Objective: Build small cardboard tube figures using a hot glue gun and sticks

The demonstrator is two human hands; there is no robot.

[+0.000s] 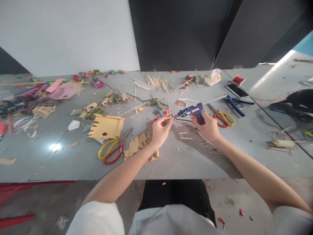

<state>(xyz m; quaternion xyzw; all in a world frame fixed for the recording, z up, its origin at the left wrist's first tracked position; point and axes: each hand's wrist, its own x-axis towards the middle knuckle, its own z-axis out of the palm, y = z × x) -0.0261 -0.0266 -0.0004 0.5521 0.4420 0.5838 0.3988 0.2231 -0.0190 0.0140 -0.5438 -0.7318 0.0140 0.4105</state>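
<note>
My right hand (207, 125) is wrapped around the handle of a blue hot glue gun (189, 111), whose nozzle points left. A whitish glue stick (214, 99) appears to stick out of its back end. At the nozzle tip, the fingers of my left hand (161, 130) are pinched together; what sits between them is too small to make out. Just beyond that hand lies a small red-and-white piece (166, 112). Under my left forearm is a cut-out yellow sheet (138, 143), partly hidden.
Red-and-yellow scissors (112, 150) lie left, near a notched yellow board (107, 125); another pair (223, 119) lies right beside blue pliers (234, 104). Thin sticks (158, 83), bamboo pieces (114, 98), a phone (237, 90) and a red thread spool (239, 80) lie farther back.
</note>
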